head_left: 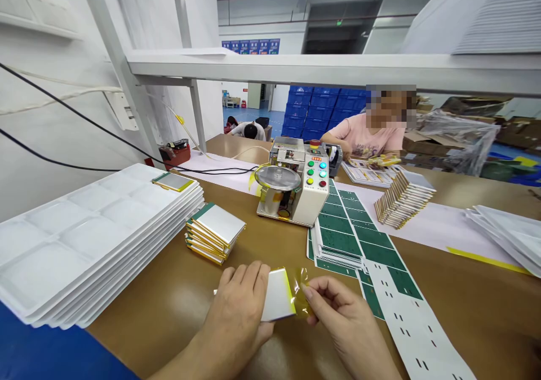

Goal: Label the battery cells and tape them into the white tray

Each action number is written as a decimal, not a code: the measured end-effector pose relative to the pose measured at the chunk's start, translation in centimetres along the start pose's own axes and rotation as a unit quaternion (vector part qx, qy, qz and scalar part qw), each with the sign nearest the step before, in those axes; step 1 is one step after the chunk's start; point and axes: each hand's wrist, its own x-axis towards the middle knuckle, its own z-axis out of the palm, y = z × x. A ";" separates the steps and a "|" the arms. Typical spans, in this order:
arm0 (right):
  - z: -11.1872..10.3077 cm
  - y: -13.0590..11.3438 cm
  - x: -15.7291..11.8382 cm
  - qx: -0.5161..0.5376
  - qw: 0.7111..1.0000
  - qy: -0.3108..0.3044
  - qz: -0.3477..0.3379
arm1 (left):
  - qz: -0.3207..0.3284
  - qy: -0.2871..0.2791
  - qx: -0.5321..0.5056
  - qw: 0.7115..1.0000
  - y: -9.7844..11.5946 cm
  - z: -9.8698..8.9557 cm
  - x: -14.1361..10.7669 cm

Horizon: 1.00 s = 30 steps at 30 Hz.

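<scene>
A flat silver battery cell lies near the table's front edge, with a yellow strip along its right edge. Over its left part rests my left hand, its fingers wrapped across the cell. A piece of clear amber tape extends from the cell's right edge. My right hand pinches the tape's right side between thumb and forefinger. Behind my left hand stands a pile of similar silver cells. One more cell lies on the stacked white trays at the left.
A tape machine with coloured buttons stands behind the hands. Green-and-white sheets lie to its right, near a leaning row of cells. A person in pink sits across the table. A metal shelf bar crosses above.
</scene>
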 end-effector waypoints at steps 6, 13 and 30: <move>-0.1 0.3 0.2 -0.014 1.000 -0.007 0.007 | 0.010 0.000 0.000 1.000 0.0 0.0 0.0; -0.1 0.2 0.3 -0.020 0.999 -0.023 0.010 | 0.022 0.027 0.014 0.999 -0.1 0.1 -0.2; 0.6 4.2 0.4 -0.137 0.991 0.009 -0.007 | 0.028 0.189 0.045 0.981 -0.8 0.0 0.2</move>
